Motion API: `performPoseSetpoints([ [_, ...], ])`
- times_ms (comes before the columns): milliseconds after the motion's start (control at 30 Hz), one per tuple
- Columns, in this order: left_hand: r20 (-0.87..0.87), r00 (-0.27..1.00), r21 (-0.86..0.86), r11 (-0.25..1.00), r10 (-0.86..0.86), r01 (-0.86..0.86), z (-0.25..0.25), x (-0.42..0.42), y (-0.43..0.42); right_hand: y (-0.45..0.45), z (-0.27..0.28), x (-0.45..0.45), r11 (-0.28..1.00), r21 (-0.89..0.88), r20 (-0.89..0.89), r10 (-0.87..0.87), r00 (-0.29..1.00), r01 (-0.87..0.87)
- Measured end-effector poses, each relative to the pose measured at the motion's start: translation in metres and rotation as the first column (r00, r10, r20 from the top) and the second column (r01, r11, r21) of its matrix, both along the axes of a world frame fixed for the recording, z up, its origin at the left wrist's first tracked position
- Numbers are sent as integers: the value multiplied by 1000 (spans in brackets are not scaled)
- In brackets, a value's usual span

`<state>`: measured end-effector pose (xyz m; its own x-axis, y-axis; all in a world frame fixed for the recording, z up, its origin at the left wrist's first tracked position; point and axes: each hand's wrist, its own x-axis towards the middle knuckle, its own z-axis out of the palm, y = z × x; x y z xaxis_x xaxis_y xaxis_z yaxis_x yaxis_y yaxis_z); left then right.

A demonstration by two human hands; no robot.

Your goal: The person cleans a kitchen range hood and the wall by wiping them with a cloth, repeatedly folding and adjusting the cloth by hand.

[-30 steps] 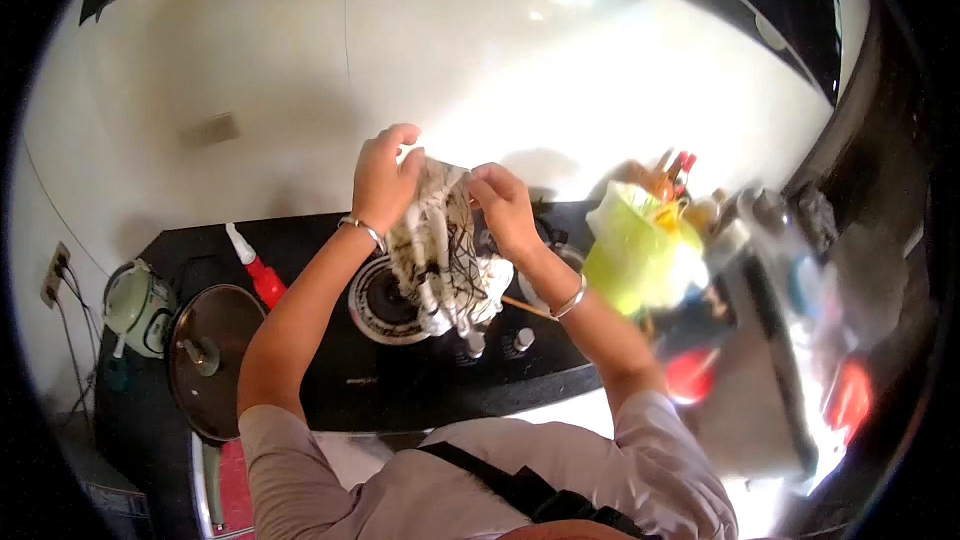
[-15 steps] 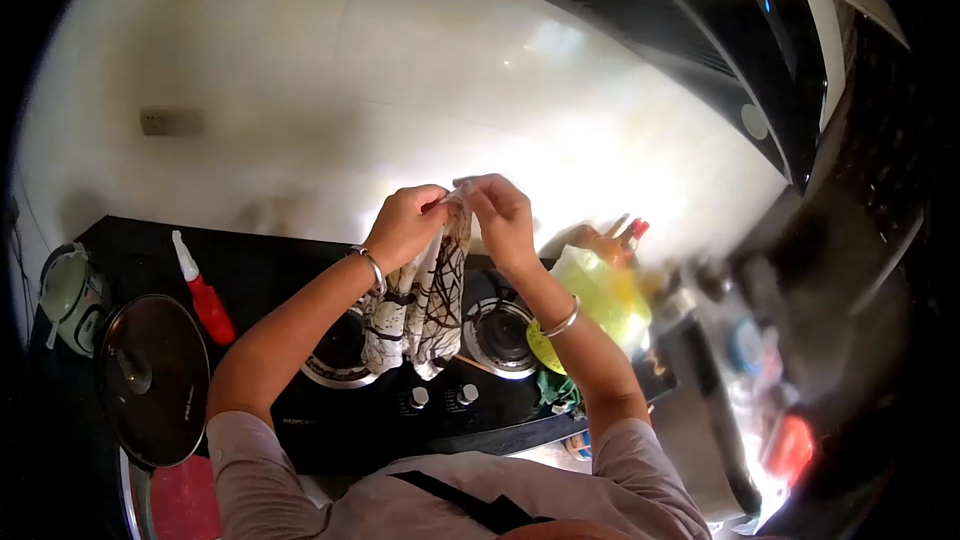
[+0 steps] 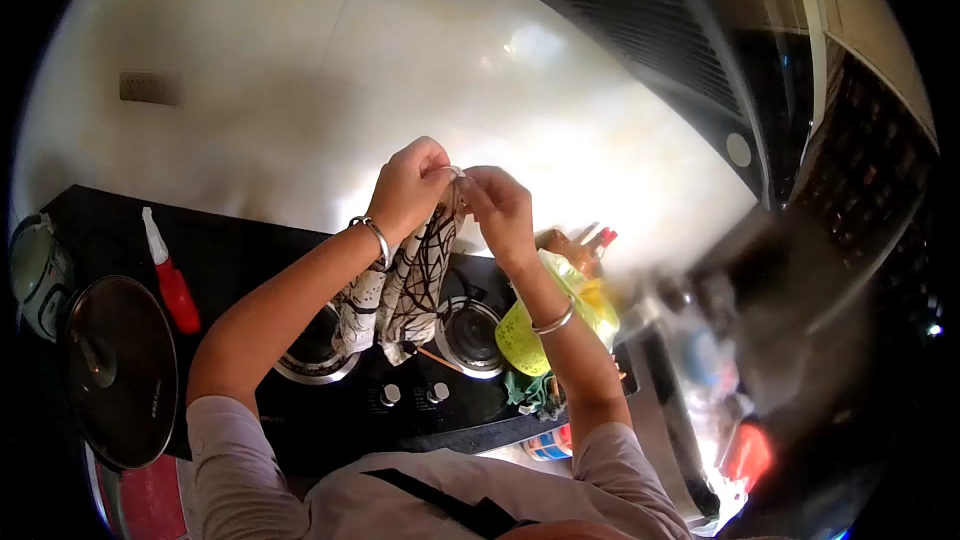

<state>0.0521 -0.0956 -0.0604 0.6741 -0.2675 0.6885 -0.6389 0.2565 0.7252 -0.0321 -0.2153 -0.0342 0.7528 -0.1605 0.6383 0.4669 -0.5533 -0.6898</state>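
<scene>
A white cloth with black line patterns [image 3: 418, 285] hangs in loose folds over the stove. Its top edge is pinched in the fingers of my left hand [image 3: 407, 190], which is closed. My right hand [image 3: 500, 215] grips the same gathered edge, its thumb and fingertips pressed together close to the left ones. Behind and below the cloth lies a black two-burner gas stove [image 3: 330, 405], partly covered by the fabric. What kind of cloth article this is, I cannot make out.
At left stand a red bottle with a white nozzle [image 3: 175, 290], a glass pan lid [image 3: 120, 370] and a green pot-like appliance [image 3: 40, 275]. A yellow-green bag [image 3: 520, 335] sits by my right forearm. The range hood [image 3: 640, 10] hangs above right.
The view has shifted, so the stove and its surroundings appear farther left. Both hands keep their hold on the cloth, my left now slightly higher relative to my right.
</scene>
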Motion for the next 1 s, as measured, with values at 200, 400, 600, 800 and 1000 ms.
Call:
performPoseSetpoints([
  [200,209,969,25,989,136,-144,5,-37,3,9,15,-10,883,438,36,169,985,-167],
  [400,200,966,-68,986,164,-153,7,-37,-3,14,16,-17,844,510,84,141,986,-164],
  [600,58,992,-189,977,110,-97,36,-54,3,24,19,-42,927,368,146,13,989,-66],
  [800,197,962,-341,933,187,-112,117,-21,-17,-16,3,-59,954,278,73,-141,987,116],
  [1000,379,826,-594,794,418,-129,185,-22,-40,-58,-59,-114,897,391,-52,-204,978,207],
])
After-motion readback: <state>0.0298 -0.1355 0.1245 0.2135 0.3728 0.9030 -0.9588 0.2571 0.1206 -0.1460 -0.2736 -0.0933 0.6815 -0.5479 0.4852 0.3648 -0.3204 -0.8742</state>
